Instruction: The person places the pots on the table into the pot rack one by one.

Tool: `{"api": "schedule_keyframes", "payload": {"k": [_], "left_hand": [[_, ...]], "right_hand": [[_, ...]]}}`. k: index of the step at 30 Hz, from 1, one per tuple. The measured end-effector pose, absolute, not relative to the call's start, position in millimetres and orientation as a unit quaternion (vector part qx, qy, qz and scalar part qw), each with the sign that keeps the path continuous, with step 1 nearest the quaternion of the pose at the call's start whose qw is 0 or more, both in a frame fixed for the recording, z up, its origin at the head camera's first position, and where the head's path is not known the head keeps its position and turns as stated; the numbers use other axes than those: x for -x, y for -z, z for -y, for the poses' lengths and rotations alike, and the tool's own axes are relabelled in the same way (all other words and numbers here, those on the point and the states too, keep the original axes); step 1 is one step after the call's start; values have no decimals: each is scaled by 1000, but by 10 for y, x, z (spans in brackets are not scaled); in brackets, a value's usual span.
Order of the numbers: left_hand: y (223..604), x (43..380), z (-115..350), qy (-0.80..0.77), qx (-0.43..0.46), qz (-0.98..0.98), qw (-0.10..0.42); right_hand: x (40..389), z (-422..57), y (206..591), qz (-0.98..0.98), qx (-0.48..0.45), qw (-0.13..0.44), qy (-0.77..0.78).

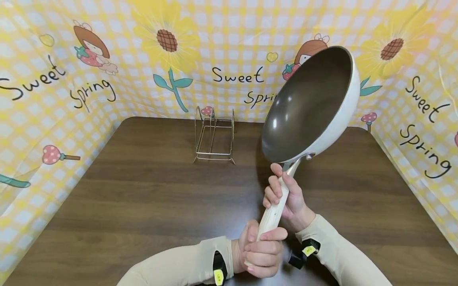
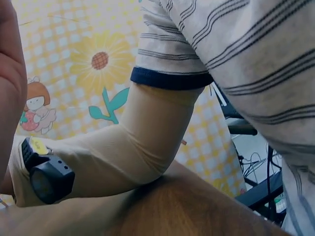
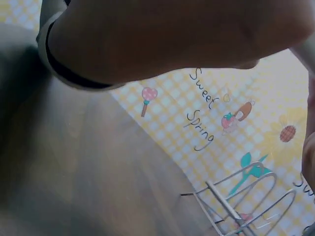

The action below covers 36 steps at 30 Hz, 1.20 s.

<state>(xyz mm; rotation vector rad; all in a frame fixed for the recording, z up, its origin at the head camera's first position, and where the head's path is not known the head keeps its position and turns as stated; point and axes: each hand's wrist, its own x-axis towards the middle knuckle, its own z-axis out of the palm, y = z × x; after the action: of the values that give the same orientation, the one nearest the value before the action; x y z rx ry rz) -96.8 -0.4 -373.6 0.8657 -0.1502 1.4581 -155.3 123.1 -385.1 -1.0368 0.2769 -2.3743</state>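
Observation:
A deep frying pan point(image 1: 311, 107) with a white outside and a dark brown inside is held up over the table, tilted, its inside facing left. My left hand point(image 1: 264, 250) grips the lower end of its pale handle point(image 1: 273, 214). Higher up, close to where the handle joins the pan, my right hand point(image 1: 291, 198) wraps its fingers and thumb around it. In the left wrist view only part of a hand point(image 2: 10, 88) shows at the left edge, and the pan is out of sight.
A wire rack point(image 1: 214, 153) stands toward the back of the dark wooden table point(image 1: 161, 206), left of the pan. Patterned cloth point(image 1: 229, 47) with sunflowers and lettering hangs around the back and sides. Cables point(image 2: 253, 169) show behind the person.

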Motion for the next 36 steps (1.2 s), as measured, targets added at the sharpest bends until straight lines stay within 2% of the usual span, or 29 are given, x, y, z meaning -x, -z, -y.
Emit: {"api": "schedule_keyframes", "payload": {"k": [6, 11, 24, 36], "left_hand": [[3787, 1091, 31, -623, -399, 64, 670], [3834, 1136, 63, -617, -405, 63, 671], [3920, 1128, 198, -612, -419, 31, 670], [4012, 1176, 289, -625, -443, 15, 642]], "right_hand": [[1654, -1235, 3816, -156, 418, 214, 869], [1718, -1222, 3839, -192, 422, 196, 864], [1692, -1099, 3809, -275, 392, 215, 851], [1739, -981, 3781, -344, 369, 205, 839]]}}
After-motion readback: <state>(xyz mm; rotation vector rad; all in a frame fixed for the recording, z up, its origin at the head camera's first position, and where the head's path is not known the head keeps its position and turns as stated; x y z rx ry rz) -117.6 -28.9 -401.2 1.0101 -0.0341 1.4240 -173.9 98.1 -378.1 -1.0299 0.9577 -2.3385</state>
